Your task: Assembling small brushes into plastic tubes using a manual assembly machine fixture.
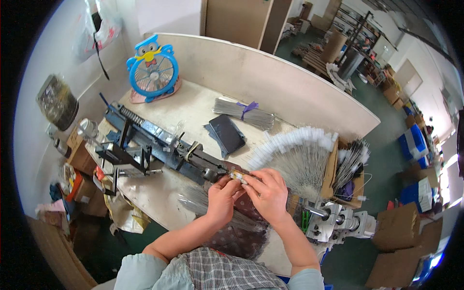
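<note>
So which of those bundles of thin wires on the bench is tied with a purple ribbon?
The grey bundle of wires lying at the back by the wall, beyond the dark phone. The fanned, white-tipped wires beside the hands are loose, with no ribbon.

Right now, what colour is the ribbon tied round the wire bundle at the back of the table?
Purple; the ribbon shows best in the head view.

A small factory workshop. A worn bench (193, 104) carries a long metal jig (159, 145) running from nine toward the centre, with wire bundles (244, 113) at twelve and white-tipped wires (295, 150) at two. Cardboard boxes (396, 241) stack at four; pallets (316, 58) and shelving (355, 24) stand at one.
</note>
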Motion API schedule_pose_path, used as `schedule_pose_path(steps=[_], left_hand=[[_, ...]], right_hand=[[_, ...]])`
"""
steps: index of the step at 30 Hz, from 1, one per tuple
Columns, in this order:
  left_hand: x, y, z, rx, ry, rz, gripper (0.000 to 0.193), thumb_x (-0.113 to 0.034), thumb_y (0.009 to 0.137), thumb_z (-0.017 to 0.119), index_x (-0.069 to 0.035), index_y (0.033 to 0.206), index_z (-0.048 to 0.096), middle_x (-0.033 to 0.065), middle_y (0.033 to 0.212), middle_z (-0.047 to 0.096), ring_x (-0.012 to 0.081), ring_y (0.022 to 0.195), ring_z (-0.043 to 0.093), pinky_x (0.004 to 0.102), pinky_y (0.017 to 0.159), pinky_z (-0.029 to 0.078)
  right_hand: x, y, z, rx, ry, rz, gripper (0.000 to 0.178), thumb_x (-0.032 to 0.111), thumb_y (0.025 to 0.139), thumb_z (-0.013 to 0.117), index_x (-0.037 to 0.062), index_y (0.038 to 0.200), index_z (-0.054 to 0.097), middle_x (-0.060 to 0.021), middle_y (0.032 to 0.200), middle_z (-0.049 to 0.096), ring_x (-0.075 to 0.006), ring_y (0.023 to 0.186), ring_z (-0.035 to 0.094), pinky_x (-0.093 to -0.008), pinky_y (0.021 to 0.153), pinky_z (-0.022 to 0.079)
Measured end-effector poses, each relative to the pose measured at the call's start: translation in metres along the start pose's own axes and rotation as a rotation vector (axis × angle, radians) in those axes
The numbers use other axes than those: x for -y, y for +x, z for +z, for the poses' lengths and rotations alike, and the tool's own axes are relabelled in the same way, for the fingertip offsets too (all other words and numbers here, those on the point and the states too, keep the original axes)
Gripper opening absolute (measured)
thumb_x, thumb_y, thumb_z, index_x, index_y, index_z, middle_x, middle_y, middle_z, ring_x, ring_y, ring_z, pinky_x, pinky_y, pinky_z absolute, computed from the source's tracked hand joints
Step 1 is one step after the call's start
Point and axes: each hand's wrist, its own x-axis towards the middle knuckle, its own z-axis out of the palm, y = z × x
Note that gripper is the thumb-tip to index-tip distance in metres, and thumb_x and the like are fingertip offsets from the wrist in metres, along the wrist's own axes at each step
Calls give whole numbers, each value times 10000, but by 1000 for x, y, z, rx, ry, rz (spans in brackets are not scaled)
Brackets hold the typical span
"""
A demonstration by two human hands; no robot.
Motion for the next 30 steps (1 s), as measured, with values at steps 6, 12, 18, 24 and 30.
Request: schedule_pose_path(steps=[6, 12, 18, 24, 30], left_hand=[[0, 1, -9, -20, -86, -40, 145, -86, 895, 522, 2, 1000, 570, 57, 962, 617, 131, 849, 609, 273, 758, 497], [-1, 0, -9, -34, -63, -72, 167, -99, 889, 540, 13, 1010, 568, 58, 963, 617, 138, 853, 612, 271, 762, 498], [-3, -2, -1, -26, -6, -18, 127, -99, 878, 536, 7, 946, 558, 68, 933, 619, 155, 834, 614, 297, 754, 493], [-2, 1, -2, -68, -130, -55, 139, -146, 886, 530, -18, 914, 574, 63, 896, 630, 162, 831, 621, 314, 765, 489], [6, 4, -14, -83, -135, -57, 149, -138, 889, 516, -28, 961, 587, 50, 959, 627, 140, 873, 606, 305, 794, 482]], right_hand=[[17, 6, 4, -13, -6, 11, 287, 127, 653, 749, 100, 934, 695, -33, 934, 636, -239, 907, 578, -355, 786, 472], [11, -3, 7, -38, -53, 3, 252, 158, 688, 724, 135, 937, 690, 14, 930, 623, -203, 911, 569, -347, 752, 460], [13, 2, 1, -43, -47, 13, 249, 135, 649, 752, 100, 890, 701, -34, 909, 636, -240, 869, 581, -347, 740, 477], [8, 3, 7, -27, -33, 19, 283, 177, 687, 732, 121, 961, 684, 10, 935, 635, -198, 897, 575, -339, 734, 457], [15, 2, 21, -77, -65, 62, 309, 183, 681, 734, 106, 975, 677, 14, 927, 638, -187, 890, 578, -334, 725, 453]])
